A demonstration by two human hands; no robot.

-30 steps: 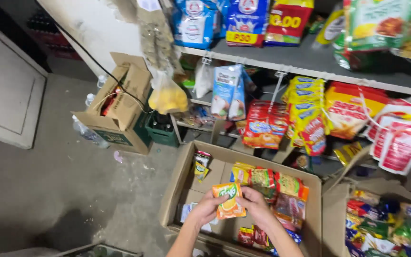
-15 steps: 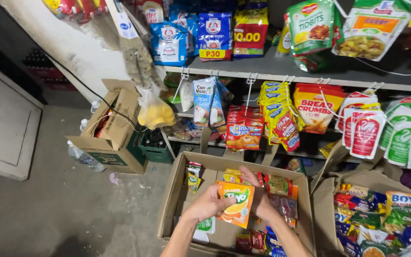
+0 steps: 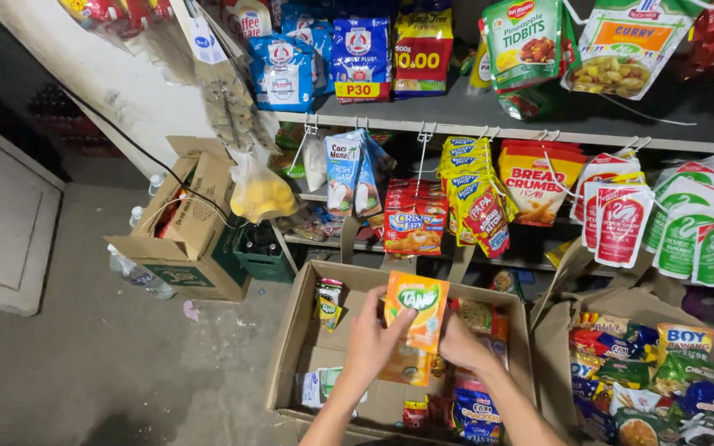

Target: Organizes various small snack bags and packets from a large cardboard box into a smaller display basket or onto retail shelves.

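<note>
An open cardboard box (image 3: 303,330) of snack packets sits on the floor below the shelf (image 3: 489,111). Above its middle, the left hand (image 3: 371,340) and right hand (image 3: 462,343) hold orange drink-mix sachets (image 3: 416,310), fingers clasping their edges.

Left hand (image 3: 371,339), right hand (image 3: 463,343) grip orange sachet (image 3: 416,310) above cardboard box (image 3: 292,343).

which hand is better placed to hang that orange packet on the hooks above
Probably the left. The left hand grips the orange packet along its side, reaching up near the top edge, while the right hand sits lower behind it. Both are about equally far from the hooks.
</note>
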